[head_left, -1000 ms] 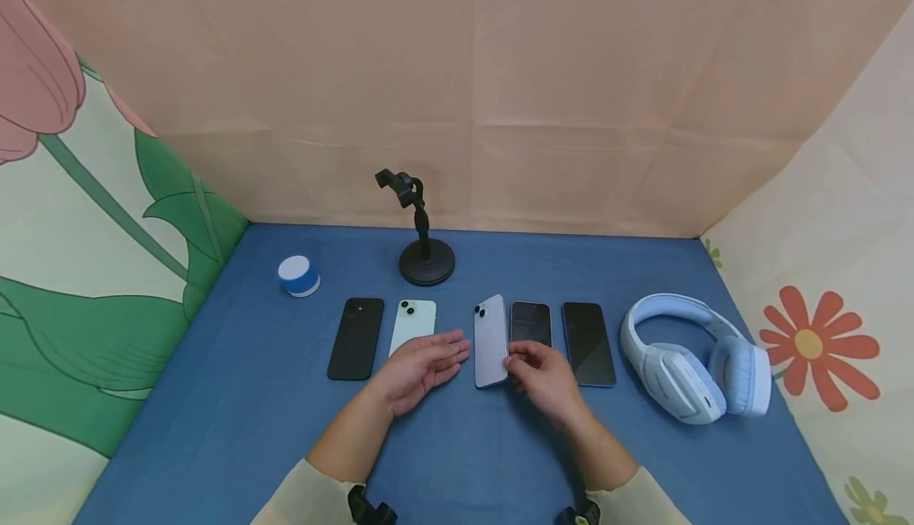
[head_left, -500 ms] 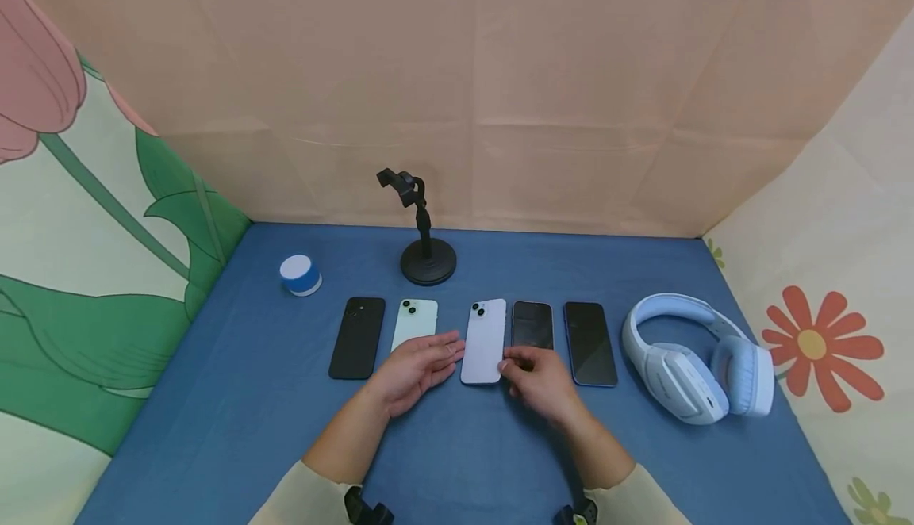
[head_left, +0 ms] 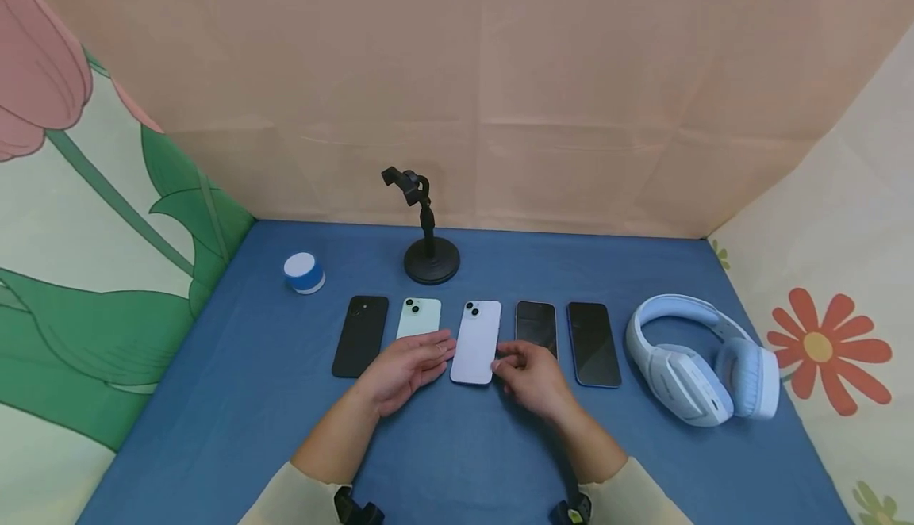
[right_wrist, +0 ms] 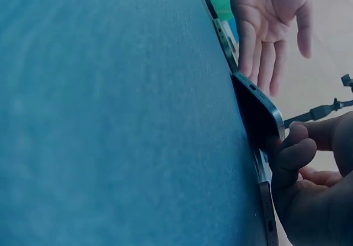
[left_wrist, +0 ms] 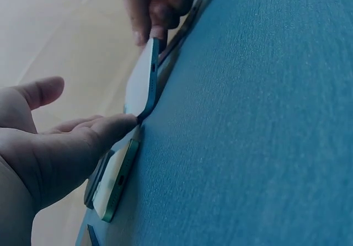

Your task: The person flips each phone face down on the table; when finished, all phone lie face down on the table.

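Note:
A lilac phone (head_left: pixel 476 342) with a two-lens camera stands tilted, back facing up, its left edge low and its right edge raised off the blue cloth. My right hand (head_left: pixel 537 377) pinches that raised edge between thumb and fingers, as the right wrist view also shows. On the other side, my left hand (head_left: pixel 401 368) lies with straight fingers and palm turned inward, fingertips right at the phone's low edge (left_wrist: pixel 146 111). Partly behind the left hand is a mint phone (head_left: pixel 420 316), back up. The dark underside (right_wrist: pixel 256 116) of the lilac phone shows in the right wrist view.
A black phone (head_left: pixel 360 337) lies at the row's left end. Two dark phones (head_left: pixel 536 322) lie right of the lilac one, the nearer partly behind my right hand. Light blue headphones (head_left: pixel 689 374) are far right. Behind stand a black phone stand (head_left: pixel 432 262) and a blue-and-white round container (head_left: pixel 305 273).
The lilac phone has swung from steeply tilted to flatter and shifted a little left, with my right hand following it. My left hand has moved slightly left, its fingers still straight.

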Demonstrator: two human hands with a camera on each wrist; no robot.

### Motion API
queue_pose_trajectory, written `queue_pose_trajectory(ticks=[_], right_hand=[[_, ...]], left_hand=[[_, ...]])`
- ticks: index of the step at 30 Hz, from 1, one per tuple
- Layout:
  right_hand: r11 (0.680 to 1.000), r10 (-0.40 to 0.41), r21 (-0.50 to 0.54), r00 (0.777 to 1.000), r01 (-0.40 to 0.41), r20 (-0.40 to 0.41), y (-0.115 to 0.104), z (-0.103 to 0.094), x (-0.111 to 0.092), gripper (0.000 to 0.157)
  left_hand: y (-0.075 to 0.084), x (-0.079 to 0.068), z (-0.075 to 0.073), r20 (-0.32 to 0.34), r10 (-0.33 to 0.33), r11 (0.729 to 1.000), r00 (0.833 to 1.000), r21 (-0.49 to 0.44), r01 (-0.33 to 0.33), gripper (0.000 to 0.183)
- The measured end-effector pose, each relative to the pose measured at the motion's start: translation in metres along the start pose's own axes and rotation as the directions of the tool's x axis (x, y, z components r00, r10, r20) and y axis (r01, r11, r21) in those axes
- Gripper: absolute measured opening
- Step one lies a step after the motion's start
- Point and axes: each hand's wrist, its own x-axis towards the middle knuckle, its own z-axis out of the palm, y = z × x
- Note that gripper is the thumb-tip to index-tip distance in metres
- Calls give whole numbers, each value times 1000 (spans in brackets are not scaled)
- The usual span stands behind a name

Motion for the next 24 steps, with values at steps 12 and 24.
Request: queue_pose_trajectory(ticks=[12,24], right_hand=[[996,-13,-82,994,22,107,-2,-3,3,50],[985,5,-171,985,25,175,-7,-5,5,58]], left_hand=[[1,-4,-4,7,4,1000,1000,-18,-4,60],[1,-2,-3,-27,2,1000,1000,-22,-2,59]])
